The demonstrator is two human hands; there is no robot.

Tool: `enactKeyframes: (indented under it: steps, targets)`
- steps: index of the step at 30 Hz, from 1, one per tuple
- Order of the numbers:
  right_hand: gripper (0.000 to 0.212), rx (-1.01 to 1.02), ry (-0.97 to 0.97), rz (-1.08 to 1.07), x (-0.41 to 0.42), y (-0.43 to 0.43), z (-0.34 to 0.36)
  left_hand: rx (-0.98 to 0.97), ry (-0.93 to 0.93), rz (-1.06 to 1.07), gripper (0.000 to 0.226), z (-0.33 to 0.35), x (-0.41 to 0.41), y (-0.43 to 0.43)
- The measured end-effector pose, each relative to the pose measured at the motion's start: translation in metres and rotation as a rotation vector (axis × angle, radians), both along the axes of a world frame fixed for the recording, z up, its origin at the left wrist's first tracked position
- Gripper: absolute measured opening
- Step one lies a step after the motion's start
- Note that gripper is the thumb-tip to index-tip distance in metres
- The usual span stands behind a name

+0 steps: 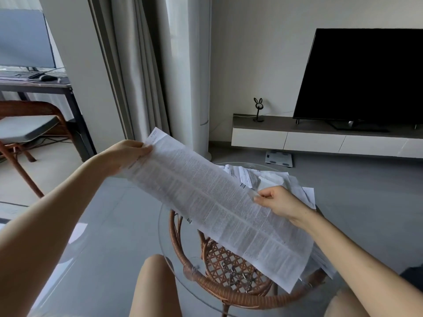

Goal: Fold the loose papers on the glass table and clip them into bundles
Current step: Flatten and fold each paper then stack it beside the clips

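Note:
A long printed paper sheet (215, 202), creased into panels, hangs unfolded in the air above the round glass table (167, 239). My left hand (128, 154) grips its far upper end. My right hand (279, 202) pinches its right edge near the middle. The sheet's near end droops over the table's right side. A heap of loose white papers (270, 179) lies on the far part of the glass, partly hidden behind the sheet. Several metal clips (238, 275) lie on the glass near me, over the rattan frame.
The glass top sits on a woven rattan base (219, 291). My bare knees (155, 287) are at the table's near edge. A TV (361, 78) on a low cabinet stands at the right, a bathroom scale (279, 159) on the floor, a chair (29, 129) and desk at the left.

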State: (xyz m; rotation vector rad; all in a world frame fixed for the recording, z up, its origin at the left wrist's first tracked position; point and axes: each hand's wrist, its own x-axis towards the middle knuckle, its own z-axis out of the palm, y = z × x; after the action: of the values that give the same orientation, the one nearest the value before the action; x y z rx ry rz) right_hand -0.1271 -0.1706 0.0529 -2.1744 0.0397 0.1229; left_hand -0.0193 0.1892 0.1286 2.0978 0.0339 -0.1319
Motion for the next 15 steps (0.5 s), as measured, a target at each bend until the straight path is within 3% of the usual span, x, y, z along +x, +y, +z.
enactKeyframes:
  steps: [4,7,9,11,13,15]
  targets:
    - [0.043,0.028,0.018,0.027,-0.008,0.002,-0.003,-0.191,0.098,0.079,0.034,-0.01,0.003,0.004]
    - [0.046,0.064,0.063,-0.01,-0.016,0.001,-0.004,-0.028,0.022,0.073,0.028,-0.015,-0.002,-0.001]
    - [0.035,0.124,0.097,-0.051,-0.02,-0.001,-0.008,0.08,-0.078,0.1,0.029,-0.023,0.003,0.001]
    - [0.016,0.187,0.13,-0.125,-0.024,-0.001,-0.017,0.226,-0.253,0.168,0.034,-0.032,0.008,0.005]
    - [0.012,0.241,0.138,-0.211,-0.028,0.003,-0.025,0.499,-0.555,0.218,0.04,-0.04,0.006,0.004]
    - [0.011,0.282,0.149,-0.282,-0.032,0.009,-0.031,0.651,-0.861,0.138,0.04,-0.048,-0.011,-0.008]
